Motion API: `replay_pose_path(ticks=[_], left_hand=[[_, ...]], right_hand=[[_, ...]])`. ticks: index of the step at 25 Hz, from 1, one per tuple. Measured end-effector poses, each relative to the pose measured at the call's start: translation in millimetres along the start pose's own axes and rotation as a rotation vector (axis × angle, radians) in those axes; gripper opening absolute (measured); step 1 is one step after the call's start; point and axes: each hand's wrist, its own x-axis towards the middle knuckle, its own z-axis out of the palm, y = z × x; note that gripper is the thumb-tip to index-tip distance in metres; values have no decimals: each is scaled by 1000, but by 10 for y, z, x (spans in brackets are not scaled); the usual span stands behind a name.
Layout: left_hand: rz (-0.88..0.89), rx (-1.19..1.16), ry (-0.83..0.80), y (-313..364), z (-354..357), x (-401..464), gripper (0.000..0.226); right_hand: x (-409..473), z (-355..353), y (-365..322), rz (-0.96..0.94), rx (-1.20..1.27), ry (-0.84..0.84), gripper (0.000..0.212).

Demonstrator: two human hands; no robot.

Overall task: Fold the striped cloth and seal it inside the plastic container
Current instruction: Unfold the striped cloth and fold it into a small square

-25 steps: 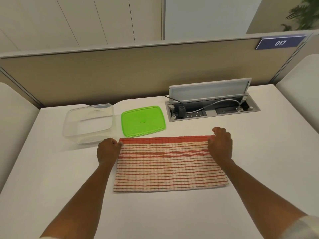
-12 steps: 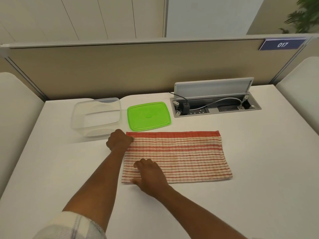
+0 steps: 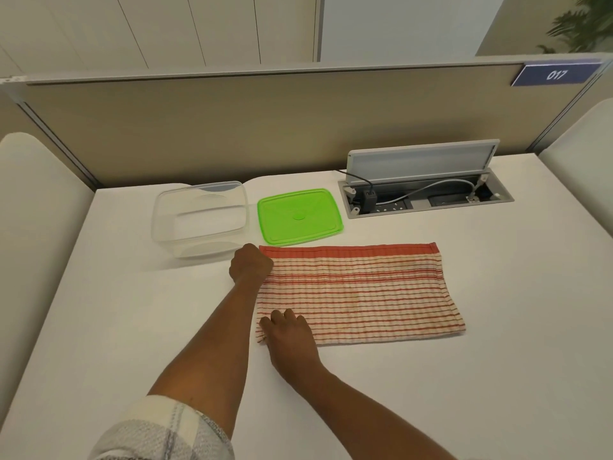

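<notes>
Striped cloth (image 3: 358, 293) on white desk (image 3: 497, 376)

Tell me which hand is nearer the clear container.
Left. The left hand grips the cloth's far-left corner beside the clear container; the right hand holds the near-left corner, farther away.

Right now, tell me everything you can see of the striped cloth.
The striped cloth is a woven-looking towel, cream with thin red stripes and a solid red band along its far edge. It lies flat on the white table as a wide rectangle, apparently already folded once. The left hand grips its far left corner, the right hand its near left corner. The green lid sits just beyond its far edge; whether they touch is unclear. The clear container lies apart, to the far left.
</notes>
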Motion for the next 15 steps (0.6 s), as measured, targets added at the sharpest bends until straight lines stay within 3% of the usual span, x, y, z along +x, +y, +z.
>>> replay_pose_path(ticks=[8, 15], left_hand=[[55, -43, 33, -190, -224, -11, 34], [222, -284, 207, -171, -503, -331, 29]], right_hand=[[-29, -48, -237, 20, 91, 61, 35], [-181, -243, -426, 172, 353, 159, 19]])
